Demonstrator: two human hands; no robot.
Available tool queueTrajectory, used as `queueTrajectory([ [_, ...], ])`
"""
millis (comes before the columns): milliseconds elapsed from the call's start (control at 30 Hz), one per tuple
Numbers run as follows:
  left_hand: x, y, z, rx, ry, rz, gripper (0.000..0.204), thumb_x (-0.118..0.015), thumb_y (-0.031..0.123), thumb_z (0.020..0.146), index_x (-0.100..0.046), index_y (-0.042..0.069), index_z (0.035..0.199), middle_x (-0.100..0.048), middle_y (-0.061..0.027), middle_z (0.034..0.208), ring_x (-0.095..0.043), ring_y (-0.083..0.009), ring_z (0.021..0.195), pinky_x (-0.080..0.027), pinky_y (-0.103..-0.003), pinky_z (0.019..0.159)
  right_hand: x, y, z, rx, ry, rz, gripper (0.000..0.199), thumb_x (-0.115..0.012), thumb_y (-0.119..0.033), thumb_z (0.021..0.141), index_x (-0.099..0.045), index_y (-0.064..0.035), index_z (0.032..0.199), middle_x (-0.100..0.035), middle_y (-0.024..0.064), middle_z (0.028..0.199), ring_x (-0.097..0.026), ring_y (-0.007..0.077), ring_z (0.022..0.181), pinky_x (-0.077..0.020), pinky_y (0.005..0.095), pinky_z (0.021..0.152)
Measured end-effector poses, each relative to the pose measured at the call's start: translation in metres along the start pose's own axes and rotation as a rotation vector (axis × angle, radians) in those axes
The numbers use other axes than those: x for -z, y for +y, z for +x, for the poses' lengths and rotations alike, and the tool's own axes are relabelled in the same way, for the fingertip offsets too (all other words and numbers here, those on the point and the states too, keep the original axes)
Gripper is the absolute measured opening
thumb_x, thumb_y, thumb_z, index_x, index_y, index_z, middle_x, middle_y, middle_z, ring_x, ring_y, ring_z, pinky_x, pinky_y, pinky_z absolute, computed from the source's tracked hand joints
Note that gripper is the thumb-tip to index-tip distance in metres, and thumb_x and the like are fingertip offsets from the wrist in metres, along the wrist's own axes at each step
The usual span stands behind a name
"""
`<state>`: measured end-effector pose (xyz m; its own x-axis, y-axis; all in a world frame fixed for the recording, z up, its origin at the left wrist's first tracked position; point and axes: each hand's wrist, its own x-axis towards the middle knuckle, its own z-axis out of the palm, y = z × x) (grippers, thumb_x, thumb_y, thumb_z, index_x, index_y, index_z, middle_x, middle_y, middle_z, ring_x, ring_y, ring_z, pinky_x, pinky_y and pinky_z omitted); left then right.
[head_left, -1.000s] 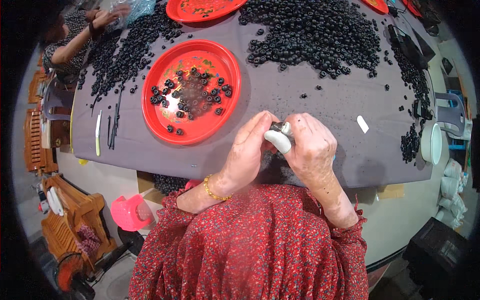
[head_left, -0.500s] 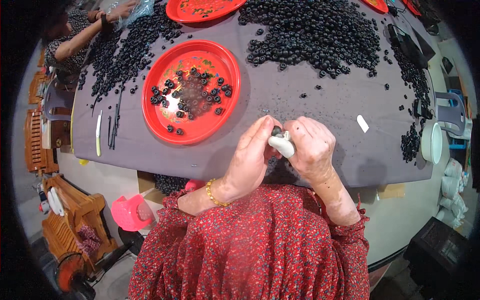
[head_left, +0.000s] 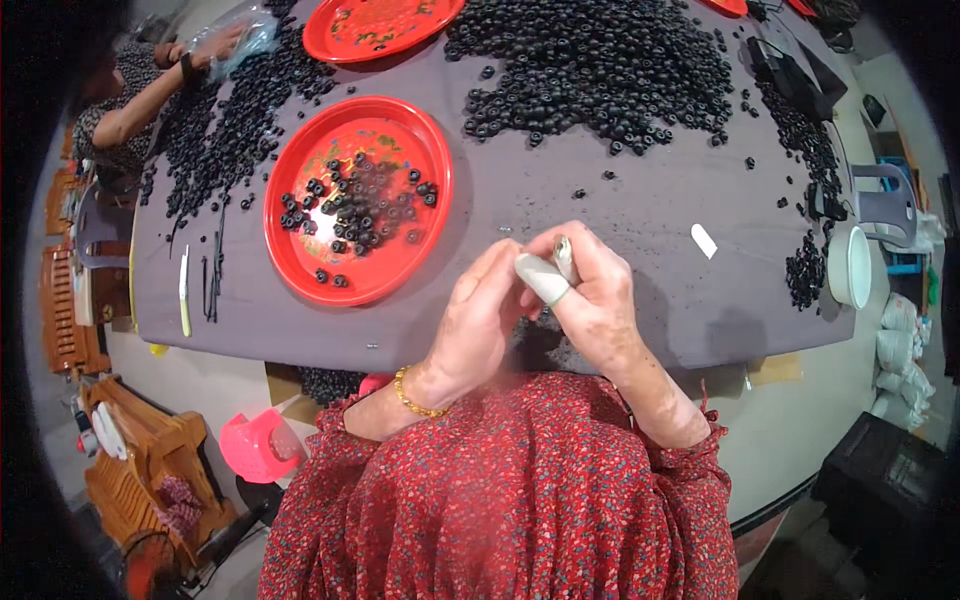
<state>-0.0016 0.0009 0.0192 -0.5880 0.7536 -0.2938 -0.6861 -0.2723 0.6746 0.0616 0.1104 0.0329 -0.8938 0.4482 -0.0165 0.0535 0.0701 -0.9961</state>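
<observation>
Clamping small metallic tool — right hand; left hand alongside — can't tell grip.

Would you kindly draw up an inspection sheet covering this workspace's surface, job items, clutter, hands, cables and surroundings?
Surface: grey cloth-covered table, scattered with dark specks.
Job's things: round red plastic tray holding small black ring-like pieces; large heap of black pieces beyond.
Clutter: white oblong piece, thin black rods, knife-like tool with pale green handle.
Left hand: fingertips beside the right thumb; anything held is hidden.
Right hand: white thumb cover; grips a small metallic-looking object.
Cables: none clearly identifiable.
Surroundings: co-worker's arm, upper left; pale round basin, right.
</observation>
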Motion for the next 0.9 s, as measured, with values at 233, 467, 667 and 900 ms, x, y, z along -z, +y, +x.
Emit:
queueTrajectory([
  [233,0.027,0.006,0.001,-0.041,-0.011,0.232,0.022,-0.042,0.025,0.096,-0.052,0.006,0.089,-0.048,0.0008,0.075,-0.044,-0.0069,0.065,-0.038,-0.022,0.060,0.011,0.020,0.017,0.082,0.125,-0.476,0.014,-0.060,-0.014,0.084,-0.055,-0.0007,0.087,-0.057,0.0077,0.070,-0.059,0.0129,0.066,-0.0463,0.0293,0.057],
  [467,0.078,0.056,0.008,-0.454,0.393,0.860,0.015,-0.050,0.018,0.092,-0.052,0.004,0.088,-0.048,0.0015,0.076,-0.043,-0.0055,0.070,-0.038,-0.021,0.063,0.088,0.067,0.085,-0.015,0.455,-1.013,0.024,-0.055,-0.027,0.086,-0.055,-0.0035,0.087,-0.060,0.0197,0.082,-0.057,0.0384,0.079,-0.0440,0.0452,0.065],
  [667,0.112,0.078,0.013,-0.645,0.567,1.304,0.019,-0.054,0.016,0.090,-0.053,0.001,0.102,-0.053,-0.0023,0.089,-0.048,-0.0076,0.079,-0.040,-0.021,0.070,0.101,0.076,0.110,-0.064,0.318,-1.072,0.022,-0.055,-0.026,0.084,-0.054,-0.0040,0.087,-0.061,0.0173,0.088,-0.057,0.0381,0.085,-0.0433,0.0469,0.069],
  [900,0.084,0.057,0.016,-0.658,0.444,1.072,0.015,-0.054,0.008,0.087,-0.054,0.000,0.099,-0.052,-0.0049,0.087,-0.050,-0.0124,0.080,-0.042,-0.025,0.074,0.110,0.078,0.105,-0.094,0.275,-1.015,0.023,-0.060,-0.026,0.081,-0.057,-0.0048,0.090,-0.063,0.0153,0.085,-0.059,0.0337,0.080,-0.0437,0.0438,0.067],
])
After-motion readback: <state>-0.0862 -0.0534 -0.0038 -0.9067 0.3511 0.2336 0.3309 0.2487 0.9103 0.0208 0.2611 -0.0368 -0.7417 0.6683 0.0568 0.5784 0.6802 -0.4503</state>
